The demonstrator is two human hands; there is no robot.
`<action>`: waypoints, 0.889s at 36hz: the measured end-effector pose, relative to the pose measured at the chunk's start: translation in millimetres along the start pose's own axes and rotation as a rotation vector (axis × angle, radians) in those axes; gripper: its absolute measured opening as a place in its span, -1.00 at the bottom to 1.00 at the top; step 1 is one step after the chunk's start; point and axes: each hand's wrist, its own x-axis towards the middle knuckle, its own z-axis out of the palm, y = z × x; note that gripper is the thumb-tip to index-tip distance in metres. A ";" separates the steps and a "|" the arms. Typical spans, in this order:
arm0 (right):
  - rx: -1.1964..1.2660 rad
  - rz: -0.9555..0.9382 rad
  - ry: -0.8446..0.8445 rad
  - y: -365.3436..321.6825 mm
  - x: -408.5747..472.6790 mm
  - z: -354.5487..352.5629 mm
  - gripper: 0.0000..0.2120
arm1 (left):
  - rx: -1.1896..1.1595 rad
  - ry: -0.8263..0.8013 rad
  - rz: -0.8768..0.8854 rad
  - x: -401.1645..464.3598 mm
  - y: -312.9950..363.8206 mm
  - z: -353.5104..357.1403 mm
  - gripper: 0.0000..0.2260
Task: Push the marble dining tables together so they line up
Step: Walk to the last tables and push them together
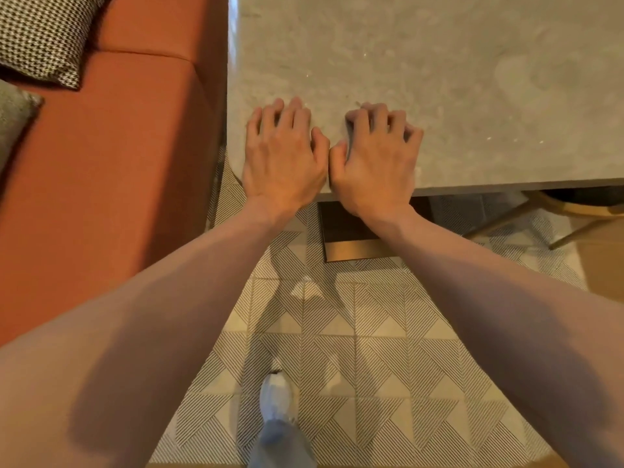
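Both hands are down on the near edge of the table (439,62), which fills the upper right of the frame. The left hand (283,157) sits at the table's left corner, fingers bent and a little spread, tips on the marble. The right hand (374,160) is just beside it, thumbs touching, fingers curled, tips pressing the top. One table is in view. An orange bench (101,163) runs tight along its left edge, carrying two cushions (40,35). Patterned tile floor (354,332) lies open below; one shoe (277,396) at bottom centre.
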 end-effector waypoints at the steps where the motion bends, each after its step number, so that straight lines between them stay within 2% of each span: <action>1: -0.005 0.001 0.002 -1.2 1.9 0.4 -0.58 | -0.007 0.007 0.002 2.3 -1.3 0.5 -0.59; 15: -0.009 0.052 -0.039 -23.6 30.1 10.5 -0.56 | -0.109 0.007 0.024 34.5 -27.5 6.8 -0.63; 20: 0.017 0.076 -0.030 -25.8 34.0 13.4 -0.57 | -0.128 -0.024 0.009 41.9 -32.3 11.4 -0.58; 26: 0.063 0.088 -0.067 -24.2 33.1 5.2 -0.57 | -0.178 0.032 0.021 39.6 -27.4 7.9 -0.65; 29: 0.080 0.086 -0.115 -23.9 30.7 -2.8 -0.56 | -0.177 -0.002 -0.004 36.5 -22.6 1.9 -0.64; 32: 0.138 0.009 -0.243 -11.7 32.4 -9.5 -0.52 | -0.144 -0.091 0.021 37.4 -18.4 -3.9 -0.64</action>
